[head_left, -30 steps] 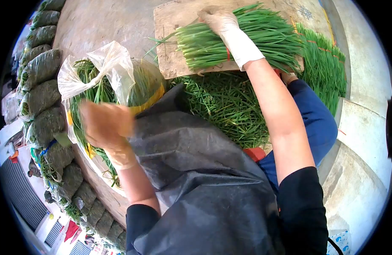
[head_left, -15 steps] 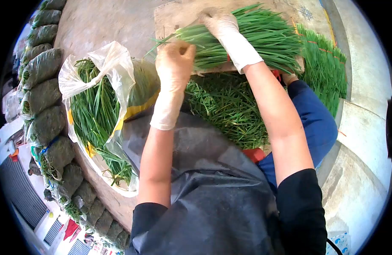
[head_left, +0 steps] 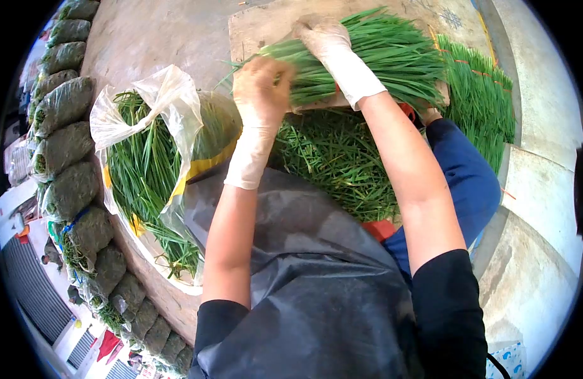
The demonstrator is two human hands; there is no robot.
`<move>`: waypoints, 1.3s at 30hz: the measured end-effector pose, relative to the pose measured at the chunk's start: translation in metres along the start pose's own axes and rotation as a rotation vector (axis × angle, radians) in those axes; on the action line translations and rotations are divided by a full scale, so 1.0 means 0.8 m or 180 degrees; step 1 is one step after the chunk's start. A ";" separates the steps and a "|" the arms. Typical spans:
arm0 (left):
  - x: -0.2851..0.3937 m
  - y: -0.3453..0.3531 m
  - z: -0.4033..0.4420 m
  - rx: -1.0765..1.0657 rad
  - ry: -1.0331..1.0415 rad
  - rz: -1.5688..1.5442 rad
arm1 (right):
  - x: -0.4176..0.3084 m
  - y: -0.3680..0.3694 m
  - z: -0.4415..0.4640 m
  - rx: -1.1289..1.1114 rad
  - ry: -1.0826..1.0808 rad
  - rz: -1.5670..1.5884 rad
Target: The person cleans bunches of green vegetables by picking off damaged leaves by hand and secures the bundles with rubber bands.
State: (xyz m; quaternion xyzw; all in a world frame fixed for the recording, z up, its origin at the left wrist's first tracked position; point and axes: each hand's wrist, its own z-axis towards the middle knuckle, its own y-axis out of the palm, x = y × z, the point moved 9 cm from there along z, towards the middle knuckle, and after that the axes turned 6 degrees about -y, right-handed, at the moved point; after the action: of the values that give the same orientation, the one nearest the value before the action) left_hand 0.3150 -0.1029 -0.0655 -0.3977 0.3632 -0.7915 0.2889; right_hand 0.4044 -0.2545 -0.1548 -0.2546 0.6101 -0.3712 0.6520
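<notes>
A thick bunch of green chives (head_left: 392, 57) lies on the board, its pale stem ends to the left and its leaf tips to the right. My right hand (head_left: 323, 38), in a pale glove, is closed over the bunch near the stems, with its fingertips hidden. My left hand (head_left: 260, 88), gloved too, is at the stem ends with curled fingers, slightly blurred. What it pinches, if anything, does not show. A few thin leaves stick out behind its wrist side.
A wooden board (head_left: 253, 28) supports the bunch. Loose cut leaves (head_left: 336, 158) lie below it. At left stands an open plastic bag of chives (head_left: 143, 164); tied bundles (head_left: 478, 95) stand at right. Filled bags (head_left: 67, 151) line the far left. Another hand (head_left: 430, 115) shows beside the board.
My left hand has shifted slightly up and turned, its fingers now blurred at the stem ends. My right hand stays on the bunch, almost unmoved.
</notes>
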 end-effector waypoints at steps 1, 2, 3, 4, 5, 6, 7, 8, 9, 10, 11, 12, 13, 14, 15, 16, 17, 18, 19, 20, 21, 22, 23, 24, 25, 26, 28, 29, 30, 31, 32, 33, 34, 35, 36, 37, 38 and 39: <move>-0.035 -0.007 -0.001 0.0150 -0.0893 -0.0888 | -0.003 -0.002 -0.001 0.0050 -0.0061 0.0043; -0.069 -0.009 -0.008 0.0306 -0.1780 -0.1774 | -0.004 -0.004 0.000 0.0107 -0.0126 0.0087; -0.089 -0.030 -0.006 0.0512 -0.1936 -0.2191 | -0.003 -0.003 0.001 0.0104 -0.0124 0.0093; -0.112 -0.061 -0.002 0.0718 -0.2092 -0.2605 | -0.001 0.000 0.001 0.0103 -0.0145 0.0078; -0.137 -0.093 -0.006 0.1076 -0.2242 -0.2905 | 0.000 0.001 0.002 0.0107 -0.0168 0.0059; -0.155 -0.122 -0.015 0.1441 -0.2385 -0.3204 | -0.003 -0.001 0.000 0.0107 -0.0164 0.0061; -0.139 -0.132 -0.009 0.0536 -0.2269 -0.2785 | -0.007 -0.005 -0.003 0.0119 -0.0109 0.0040; -0.117 -0.135 -0.014 -0.0346 -0.2113 -0.2341 | -0.007 -0.009 -0.003 0.0136 -0.0055 0.0014; -0.075 -0.103 -0.030 -0.1322 -0.2122 -0.2680 | -0.006 -0.010 -0.001 0.0145 -0.0056 0.0007; -0.030 -0.083 -0.030 -0.1846 -0.1478 -0.1646 | -0.005 -0.011 -0.001 0.0206 -0.0081 0.0034; -0.002 -0.078 -0.018 -0.1471 -0.0586 -0.0915 | -0.006 -0.010 -0.003 0.0253 -0.0105 0.0070; 0.004 -0.069 -0.012 -0.0894 -0.0227 -0.0257 | -0.006 -0.008 -0.004 0.0245 -0.0106 0.0080; 0.014 -0.060 0.001 -0.0603 -0.0120 -0.0061 | -0.004 -0.005 -0.004 0.0179 -0.0091 0.0123; 0.023 -0.047 0.010 -0.0369 0.0081 0.0105 | -0.006 -0.008 -0.002 0.0122 -0.0079 0.0160; 0.022 -0.026 0.017 -0.0417 0.0082 0.0163 | -0.004 -0.007 -0.003 -0.0023 0.0033 0.0246; 0.020 -0.008 0.021 -0.0478 0.0074 0.0215 | -0.004 -0.009 -0.003 -0.0015 0.0042 0.0229; 0.014 0.003 0.028 -0.0481 0.0080 0.0195 | -0.005 -0.008 -0.003 -0.0043 0.0023 0.0153; 0.006 0.013 0.033 -0.0550 0.0098 0.0161 | -0.006 -0.006 -0.003 -0.0077 0.0007 0.0081; 0.007 0.014 0.037 -0.0624 0.0113 0.0135 | -0.007 -0.013 -0.010 0.0231 -0.0013 0.0132; 0.009 0.012 0.038 -0.0638 0.0111 0.0133 | -0.005 -0.013 -0.009 0.0224 0.0000 0.0135; 0.006 0.009 0.039 -0.0691 0.0079 0.0201 | -0.002 -0.010 -0.006 0.0140 0.0041 0.0192; 0.006 0.004 0.040 -0.0737 0.0043 0.0277 | -0.001 -0.006 -0.004 0.0055 0.0073 0.0255; 0.001 -0.012 0.039 -0.0522 0.0124 0.0398 | 0.002 -0.005 -0.002 -0.0019 0.0124 0.0155; -0.018 -0.033 0.039 -0.0423 -0.0015 0.0407 | 0.002 -0.004 -0.001 -0.0032 0.0131 0.0169; -0.044 -0.072 0.034 -0.0098 -0.0190 0.0136 | 0.007 0.006 0.006 -0.0118 0.0111 0.0275; -0.064 -0.123 0.029 0.0254 -0.0437 0.0329 | 0.012 0.015 0.010 -0.0199 0.0097 0.0380; -0.101 -0.226 -0.001 0.0822 -0.1186 0.0256 | 0.009 0.017 0.011 -0.0178 0.0022 0.0165; -0.132 -0.254 -0.021 0.0420 -0.1319 0.0799 | 0.009 0.017 0.012 -0.0147 0.0032 0.0161; -0.116 -0.238 -0.038 -0.0389 -0.1268 0.0712 | 0.010 0.016 0.014 -0.0112 0.0042 0.0148; -0.082 -0.200 -0.053 -0.1332 -0.0575 0.0431 | 0.009 0.015 0.015 0.0272 -0.0167 0.0089; -0.057 -0.157 -0.081 -0.2068 -0.0987 -0.0156 | 0.009 0.011 0.014 0.0249 -0.0187 0.0086; -0.027 -0.121 -0.097 -0.2675 -0.0569 -0.0172 | 0.007 0.009 0.014 0.0037 -0.0209 0.0083; -0.016 -0.100 -0.097 -0.2293 -0.0432 -0.0358 | 0.004 0.011 0.013 -0.0164 -0.0235 0.0081; -0.005 -0.083 -0.082 -0.1715 -0.0501 -0.0191 | 0.002 0.006 0.011 -0.0001 -0.0247 0.0123; 0.000 -0.067 -0.069 -0.1238 -0.0505 -0.0132 | 0.005 0.008 0.010 -0.0002 -0.0246 0.0115; 0.007 -0.052 -0.058 -0.0801 -0.0290 -0.0020 | 0.006 0.009 0.011 0.0068 -0.0359 0.0134; 0.013 -0.039 -0.050 -0.0482 -0.0148 0.0051 | 0.004 0.007 0.012 0.0144 -0.0476 0.0149; 0.012 -0.023 -0.045 -0.0427 -0.0179 0.0124 | -0.001 0.003 0.010 0.0138 -0.0478 0.0139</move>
State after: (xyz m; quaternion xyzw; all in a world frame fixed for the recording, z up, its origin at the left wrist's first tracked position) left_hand 0.2768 -0.0868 -0.0618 -0.4312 0.4149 -0.7481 0.2870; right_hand 0.4129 -0.2537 -0.1552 -0.2542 0.5568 -0.3498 0.7092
